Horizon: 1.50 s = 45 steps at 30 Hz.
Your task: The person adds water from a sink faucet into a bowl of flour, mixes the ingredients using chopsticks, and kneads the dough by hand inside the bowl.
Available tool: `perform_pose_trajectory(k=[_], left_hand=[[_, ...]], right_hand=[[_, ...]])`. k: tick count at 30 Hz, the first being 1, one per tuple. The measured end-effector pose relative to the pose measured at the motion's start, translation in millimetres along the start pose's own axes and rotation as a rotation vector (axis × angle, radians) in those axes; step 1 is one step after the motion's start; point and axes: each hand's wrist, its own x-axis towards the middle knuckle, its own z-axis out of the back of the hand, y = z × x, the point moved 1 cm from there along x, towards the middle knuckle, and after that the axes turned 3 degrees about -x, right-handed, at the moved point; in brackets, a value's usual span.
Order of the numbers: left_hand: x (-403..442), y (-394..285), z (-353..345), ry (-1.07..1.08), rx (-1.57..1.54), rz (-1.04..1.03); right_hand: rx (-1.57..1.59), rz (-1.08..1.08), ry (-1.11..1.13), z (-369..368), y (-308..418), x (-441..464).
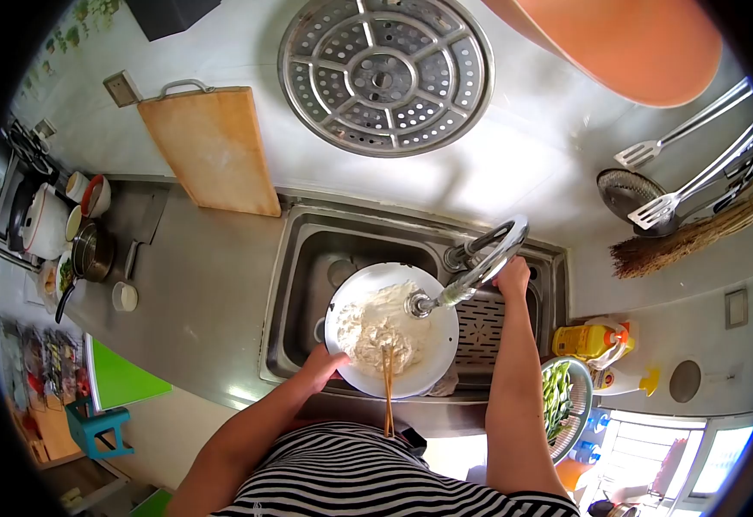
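A white enamel bowl [441, 366] with flour [385, 319] and shaggy clumps in it is held over the sink [308, 250]. My left hand [323, 369] grips the bowl's left rim, thumb on top. Two wooden chopsticks [388, 396] stand in the flour and lean over the near rim toward me. Above the bowl hangs the spout of a chrome faucet [497, 258]. My right hand [513, 276] is closed beside the faucet, behind its curved neck; what its fingers hold there is hidden.
A wooden cutting board [213, 151] leans on the wall to the left. A knife [140, 246], a small white cup [124, 296] and a pan [92, 250] lie on the left counter. At right are a basket of green beans [557, 401] and a yellow bottle [579, 341]. Utensils hang above.
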Motion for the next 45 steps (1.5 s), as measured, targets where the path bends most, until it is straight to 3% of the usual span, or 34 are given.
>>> perform_pose_trajectory(k=[17, 25, 45], left_hand=[[9.9, 12.8, 9.5, -0.003, -0.015, -0.004], [12.6, 8.9, 8.3, 0.021, -0.028, 0.022], [48.8, -13.3, -45.5, 0.183, 0.157, 0.052]], right_hand=[[-0.016, -0.064, -0.015, -4.7, -5.5, -1.4], [0.280, -0.156, -0.001, 5.3, 2.7, -20.8], [0.213, -0.110, 0.022, -5.3, -16.3, -25.9]])
